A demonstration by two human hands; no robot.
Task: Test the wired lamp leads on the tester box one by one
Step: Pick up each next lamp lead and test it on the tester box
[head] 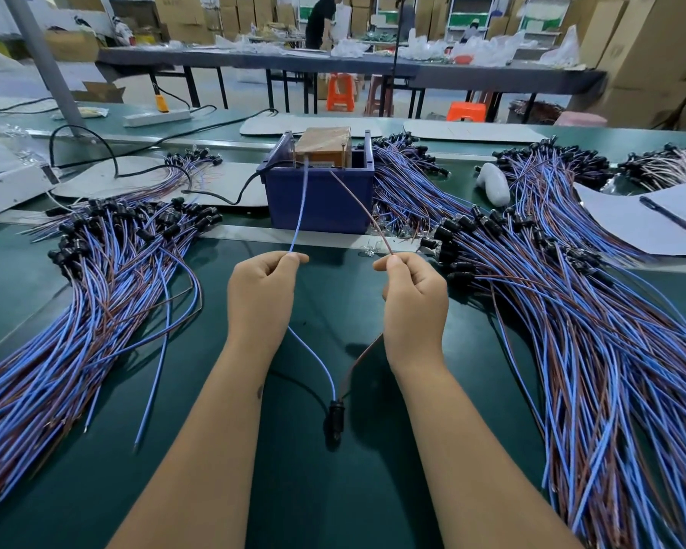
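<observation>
I have one lamp lead in hand, its black socket (pixel 334 420) lying on the green table (pixel 302 489) between my forearms. Its blue wire (pixel 298 208) runs up through my left hand (pixel 260 289) and on to the top of the tester box (pixel 321 184). Its brown wire (pixel 359 204) does the same through my right hand (pixel 412 299). Each hand pinches its wire between thumb and forefinger, the other fingers curled in. Both wire tips reach the brown block sitting in the blue case, though I cannot tell from here whether the bare ends are actually touching contacts.

I judge this to be the test itself: both ends presented to the box, waiting for a result. I see no glow at the socket, but it lies half in shadow, so I would not call it either way.

The next move, as I read it, calls for drawing both wires back off the box, laying this lead on one of the piles, and picking a fresh one. One heap of leads (pixel 96 279) lies to my left, and a larger heap (pixel 571 311) to my right; which is tested I cannot tell.

Further right are a sheet of paper (pixel 630 223) with a pen (pixel 668 214) on it. A black cable (pixel 230 198) feeds the box from the left.
</observation>
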